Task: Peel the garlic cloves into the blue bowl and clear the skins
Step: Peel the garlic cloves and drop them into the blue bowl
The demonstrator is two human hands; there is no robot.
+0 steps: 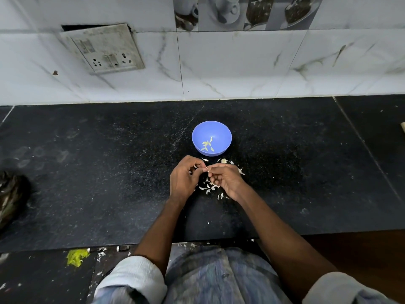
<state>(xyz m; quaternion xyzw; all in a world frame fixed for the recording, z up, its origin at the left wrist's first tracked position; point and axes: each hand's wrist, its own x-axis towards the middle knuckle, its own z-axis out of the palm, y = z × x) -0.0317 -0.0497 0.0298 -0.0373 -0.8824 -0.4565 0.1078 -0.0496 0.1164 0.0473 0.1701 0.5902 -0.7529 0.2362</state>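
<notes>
Here, on the black counter (109, 172), both hands meet just before the blue bowl (211, 138), the left hand (185, 179) and right hand (225, 178) with curled fingers pinching 1 small garlic clove (207, 169) between them, above scattered skins (208, 187), while peeled pieces (207, 145) lie in the bowl.

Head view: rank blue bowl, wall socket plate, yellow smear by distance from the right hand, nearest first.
From the right hand:
1. blue bowl, just beyond the hand on the black counter.
2. yellow smear, lower left, below the counter edge.
3. wall socket plate, upper left on the tiled wall.
</notes>
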